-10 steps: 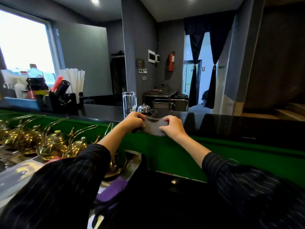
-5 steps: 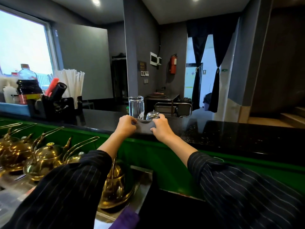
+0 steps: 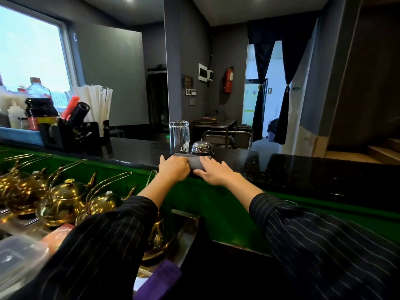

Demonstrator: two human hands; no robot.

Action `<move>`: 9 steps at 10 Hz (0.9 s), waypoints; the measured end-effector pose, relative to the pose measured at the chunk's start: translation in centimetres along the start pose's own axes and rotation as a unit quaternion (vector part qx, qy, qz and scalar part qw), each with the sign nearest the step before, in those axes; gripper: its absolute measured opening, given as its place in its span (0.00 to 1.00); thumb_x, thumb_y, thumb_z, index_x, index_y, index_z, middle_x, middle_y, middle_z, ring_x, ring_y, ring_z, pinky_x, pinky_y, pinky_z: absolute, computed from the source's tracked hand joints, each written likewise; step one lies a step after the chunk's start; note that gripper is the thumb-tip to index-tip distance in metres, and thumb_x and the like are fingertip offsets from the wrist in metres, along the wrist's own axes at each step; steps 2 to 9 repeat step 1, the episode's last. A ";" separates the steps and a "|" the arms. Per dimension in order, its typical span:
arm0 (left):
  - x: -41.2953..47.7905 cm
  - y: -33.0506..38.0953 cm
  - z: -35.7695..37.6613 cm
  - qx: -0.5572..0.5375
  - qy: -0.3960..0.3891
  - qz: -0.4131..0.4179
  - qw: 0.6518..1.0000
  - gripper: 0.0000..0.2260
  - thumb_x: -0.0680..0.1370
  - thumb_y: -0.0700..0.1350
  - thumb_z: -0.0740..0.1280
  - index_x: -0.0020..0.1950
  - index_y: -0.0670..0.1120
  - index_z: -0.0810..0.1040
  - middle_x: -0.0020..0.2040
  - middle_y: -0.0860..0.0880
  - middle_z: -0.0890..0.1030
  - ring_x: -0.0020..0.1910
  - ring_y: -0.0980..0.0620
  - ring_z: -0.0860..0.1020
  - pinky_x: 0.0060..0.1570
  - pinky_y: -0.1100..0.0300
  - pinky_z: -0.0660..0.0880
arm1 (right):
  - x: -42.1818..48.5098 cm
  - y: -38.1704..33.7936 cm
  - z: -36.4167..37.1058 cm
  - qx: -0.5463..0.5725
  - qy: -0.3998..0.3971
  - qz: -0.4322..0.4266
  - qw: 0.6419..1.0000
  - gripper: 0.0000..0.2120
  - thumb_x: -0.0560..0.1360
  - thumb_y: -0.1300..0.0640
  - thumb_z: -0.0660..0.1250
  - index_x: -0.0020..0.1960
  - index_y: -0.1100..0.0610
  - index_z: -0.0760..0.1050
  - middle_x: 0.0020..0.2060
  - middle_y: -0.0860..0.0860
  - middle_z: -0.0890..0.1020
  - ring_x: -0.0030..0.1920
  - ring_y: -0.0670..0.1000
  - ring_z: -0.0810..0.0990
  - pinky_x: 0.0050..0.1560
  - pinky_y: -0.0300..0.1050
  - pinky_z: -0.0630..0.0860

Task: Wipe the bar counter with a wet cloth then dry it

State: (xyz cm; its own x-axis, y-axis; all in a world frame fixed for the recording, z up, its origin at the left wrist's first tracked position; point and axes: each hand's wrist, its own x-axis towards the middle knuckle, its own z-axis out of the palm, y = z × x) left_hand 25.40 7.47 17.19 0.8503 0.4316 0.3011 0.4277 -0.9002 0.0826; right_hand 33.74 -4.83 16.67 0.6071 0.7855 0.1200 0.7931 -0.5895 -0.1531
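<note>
A folded grey cloth (image 3: 194, 161) lies on the near edge of the black glossy bar counter (image 3: 313, 172). My left hand (image 3: 173, 168) grips the cloth's left end with curled fingers. My right hand (image 3: 213, 172) rests flat on its right end, fingers stretched out. The two hands sit close together, and most of the cloth is hidden under them. Both arms wear dark pinstriped sleeves.
A clear glass (image 3: 179, 136) and a chrome call bell (image 3: 201, 147) stand just behind the cloth. A black organiser with straws (image 3: 86, 118) sits on the counter's left. Several brass teapots (image 3: 65, 198) fill the lower shelf left. A purple cloth (image 3: 160, 280) lies below.
The hands have drawn closer together, folding the cloth smaller, and set it down on the counter edge. My right hand has gone from gripping to lying flat on it.
</note>
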 end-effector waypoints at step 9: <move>-0.6 1.6 0.1 0.000 0.040 -0.003 0.999 0.14 0.77 0.43 0.54 0.55 0.43 0.78 0.56 0.43 0.81 0.58 0.43 0.77 0.70 0.38 0.56 | -2.1 1.0 -1.3 -0.001 -0.017 -0.004 1.000 0.30 0.82 0.43 0.53 0.78 0.56 0.51 0.77 0.54 0.58 0.76 0.55 0.57 0.73 0.60 0.55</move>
